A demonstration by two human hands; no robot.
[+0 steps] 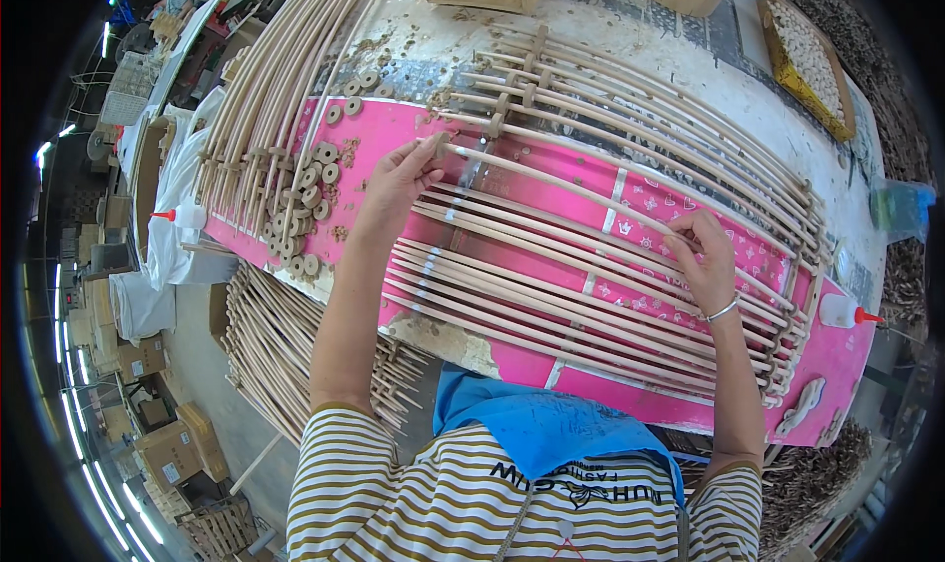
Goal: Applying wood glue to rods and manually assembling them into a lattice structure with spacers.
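Note:
My left hand pinches a small round wooden disc at the left end of a thin wooden rod. Further along that rod, my right hand has its thumb and fingers closed around it. The rod slants down to the right, over other pale rods lying side by side on a pink sheet. Behind it, more rods carry discs near their left ends. Wooden discs with centre holes are heaped left of my left hand.
A bundle of rods lies at the far left, and another pile sits below the table edge. Red-tipped white bottles stand at left and right. A yellow-sided tray of small pale pieces is at the back right.

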